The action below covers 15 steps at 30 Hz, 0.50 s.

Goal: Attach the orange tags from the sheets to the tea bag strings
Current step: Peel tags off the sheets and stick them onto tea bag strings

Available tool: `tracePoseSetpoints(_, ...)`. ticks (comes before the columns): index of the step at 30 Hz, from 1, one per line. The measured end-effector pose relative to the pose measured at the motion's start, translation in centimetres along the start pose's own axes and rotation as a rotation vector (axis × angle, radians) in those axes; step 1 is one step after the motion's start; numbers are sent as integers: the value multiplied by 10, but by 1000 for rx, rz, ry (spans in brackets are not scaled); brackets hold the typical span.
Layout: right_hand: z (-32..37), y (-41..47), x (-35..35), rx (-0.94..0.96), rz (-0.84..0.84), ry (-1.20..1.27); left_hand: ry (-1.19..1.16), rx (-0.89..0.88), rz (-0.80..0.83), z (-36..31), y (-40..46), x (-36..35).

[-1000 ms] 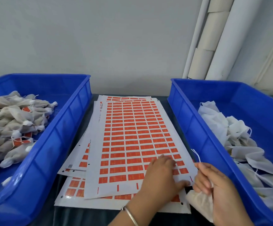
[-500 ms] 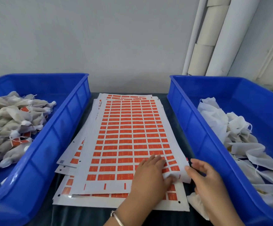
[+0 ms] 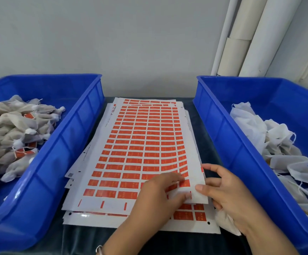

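A stack of white sheets [image 3: 144, 144] printed with rows of orange tags lies on the dark table between two blue bins. My left hand [image 3: 158, 197] rests on the near right part of the top sheet, fingertips and thumb pressing beside the last tags. My right hand [image 3: 228, 196] is at the sheet's near right corner, with its thumb on the white margin and its index finger on the right edge. Its lower fingers curl over a white tea bag [image 3: 224, 224] that lies mostly hidden under the palm.
The left blue bin [image 3: 65, 144] holds several filled tea bags, some with orange tags on them. The right blue bin [image 3: 228, 144] holds a pile of white tea bags with loose strings. White pipes stand against the wall at the back right.
My right hand has come down from holding the tea bag up by its string and reached the sheet's corner. The left hand stayed on the top sheet and shifted slightly.
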State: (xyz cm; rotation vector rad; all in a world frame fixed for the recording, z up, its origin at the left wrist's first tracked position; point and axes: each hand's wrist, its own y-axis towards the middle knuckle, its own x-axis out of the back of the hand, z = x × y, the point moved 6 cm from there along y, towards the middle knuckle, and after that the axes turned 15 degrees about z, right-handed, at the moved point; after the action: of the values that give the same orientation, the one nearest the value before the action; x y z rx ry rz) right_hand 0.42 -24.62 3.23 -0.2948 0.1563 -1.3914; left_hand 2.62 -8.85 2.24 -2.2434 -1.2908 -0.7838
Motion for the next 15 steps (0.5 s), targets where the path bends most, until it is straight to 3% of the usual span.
tracePoseSetpoints(3,5,-2,-7,68,26,-70,-17,-27,-66,-4,-3,7)
tracePoseSetpoints(15,14,-3,-16,317,-155,-364,-16,-126,-140,-9,-13,12)
